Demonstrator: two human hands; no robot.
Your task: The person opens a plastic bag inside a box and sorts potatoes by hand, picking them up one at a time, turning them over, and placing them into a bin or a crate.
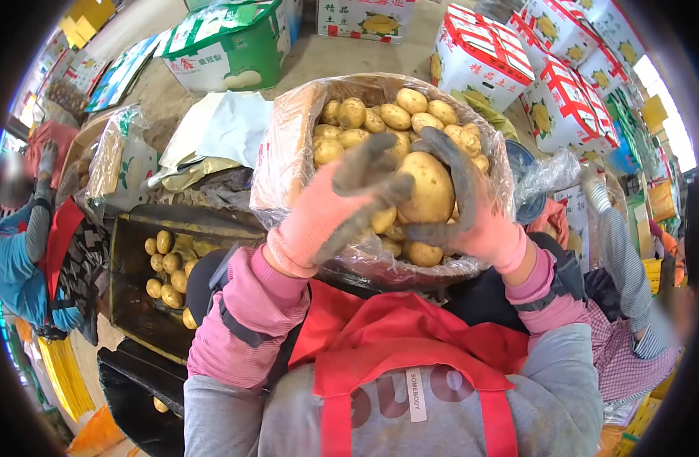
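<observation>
While the dark tray (143, 308) sits off to the left of both hands, the left hand (345, 198) is open, fingers spread beside the big potato (428, 190); can't tell if they touch it. That potato is between the hands, over the potatoes in the plastic-lined box (288, 129). On the right, the right hand (483, 217) is curled around it, which seems a solid grip. I'd cup it, not squeeze, and keep it low to avoid bruises.
</observation>
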